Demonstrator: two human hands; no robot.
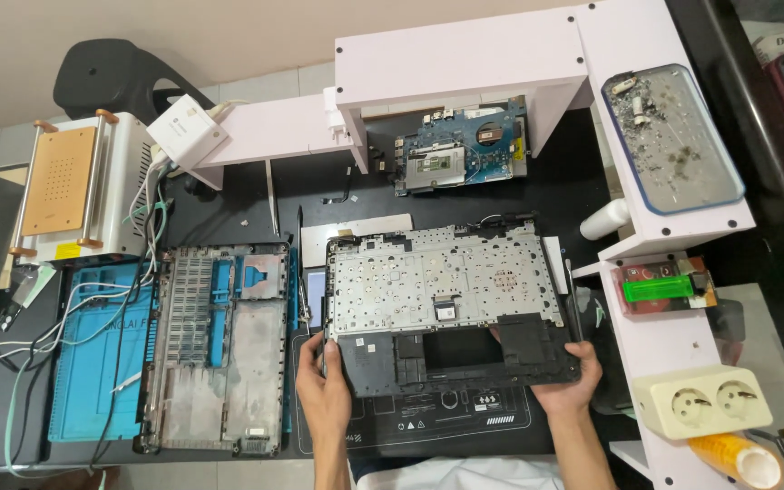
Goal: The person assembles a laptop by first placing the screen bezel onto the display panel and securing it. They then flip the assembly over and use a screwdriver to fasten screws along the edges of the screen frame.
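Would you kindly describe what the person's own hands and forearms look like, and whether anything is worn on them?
Both are bare: the left hand and right hand show no gloves, rings, watch or wristband. The forearms are uncovered to the bottom edge of the picture, with no sleeve in sight. The fingers are slim.

Left of the grip lies a laptop bottom cover; beyond it, a blue motherboard; right, a green lighter.
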